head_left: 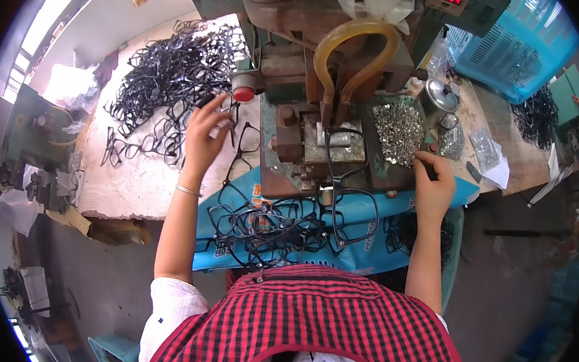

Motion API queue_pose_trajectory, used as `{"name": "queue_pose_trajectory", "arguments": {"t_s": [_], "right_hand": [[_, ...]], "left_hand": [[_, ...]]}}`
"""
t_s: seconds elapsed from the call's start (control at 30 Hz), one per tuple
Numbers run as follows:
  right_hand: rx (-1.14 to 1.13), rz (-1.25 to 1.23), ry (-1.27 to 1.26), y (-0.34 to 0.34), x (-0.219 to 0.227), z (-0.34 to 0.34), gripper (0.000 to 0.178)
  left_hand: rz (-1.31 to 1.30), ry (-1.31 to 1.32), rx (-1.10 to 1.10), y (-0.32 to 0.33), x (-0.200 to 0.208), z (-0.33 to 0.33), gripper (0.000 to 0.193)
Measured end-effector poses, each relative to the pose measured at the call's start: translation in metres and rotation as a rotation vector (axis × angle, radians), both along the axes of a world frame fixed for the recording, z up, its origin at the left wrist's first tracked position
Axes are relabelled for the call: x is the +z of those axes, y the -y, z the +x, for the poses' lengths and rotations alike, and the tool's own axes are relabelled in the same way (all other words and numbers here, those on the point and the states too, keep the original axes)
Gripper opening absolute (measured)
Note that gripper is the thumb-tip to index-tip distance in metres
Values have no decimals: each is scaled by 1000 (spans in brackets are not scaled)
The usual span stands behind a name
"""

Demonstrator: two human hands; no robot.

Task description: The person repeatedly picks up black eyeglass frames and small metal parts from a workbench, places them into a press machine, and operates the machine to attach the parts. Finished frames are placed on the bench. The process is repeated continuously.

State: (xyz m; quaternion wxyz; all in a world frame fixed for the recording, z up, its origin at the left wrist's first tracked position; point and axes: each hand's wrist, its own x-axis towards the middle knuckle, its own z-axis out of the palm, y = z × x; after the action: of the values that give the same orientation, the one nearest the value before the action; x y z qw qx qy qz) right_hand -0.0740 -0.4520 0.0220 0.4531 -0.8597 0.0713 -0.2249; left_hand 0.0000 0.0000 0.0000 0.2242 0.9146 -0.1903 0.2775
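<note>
My left hand [204, 137] is raised beside a heap of black eyeglass frames [169, 69], its fingers apart and slightly bent. A red push button [244, 94] on the machine is just right of its fingertips, and a single eyeglass frame [246, 138] lies close by. Thumb and forefinger of my right hand [434, 185] pinch together at the edge of a pile of small shiny metal parts [399, 132]; what is between them is too small to make out. Between my hands, a black eyeglass frame [357, 217] rests against the machine's work block [336, 147].
More eyeglass frames [272, 224] lie tangled on a blue plastic sheet [386, 246] before my apron. A yellow hose [359, 30] loops above the work block. Right of the parts pile stand a lidded metal pot [440, 95] and a blue basket [510, 52].
</note>
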Motion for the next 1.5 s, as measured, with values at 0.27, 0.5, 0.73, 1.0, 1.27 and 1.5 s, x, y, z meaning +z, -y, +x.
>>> {"name": "queue_pose_trajectory", "arguments": {"t_s": [0.27, 0.5, 0.73, 1.0, 1.27, 1.5], "right_hand": [[491, 295, -19, -78, 91, 43, 39], [495, 521, 1, -106, 71, 51, 53], [595, 786, -19, -116, 84, 43, 56], [640, 579, 25, -89, 83, 21, 46], [24, -531, 93, -9, -21, 47, 20], [-12, -513, 251, -14, -19, 54, 10]], "left_hand": [[-1051, -78, 49, 16, -8, 13, 16], [-1268, -219, -14, 52, 27, -44, 9], [-1031, 195, -602, 110, 149, -53, 19], [-790, 168, -576, 130, 137, -66, 18], [52, 425, -744, 157, 109, -61, 22], [1, 337, -744, 152, 99, -63, 29]]}}
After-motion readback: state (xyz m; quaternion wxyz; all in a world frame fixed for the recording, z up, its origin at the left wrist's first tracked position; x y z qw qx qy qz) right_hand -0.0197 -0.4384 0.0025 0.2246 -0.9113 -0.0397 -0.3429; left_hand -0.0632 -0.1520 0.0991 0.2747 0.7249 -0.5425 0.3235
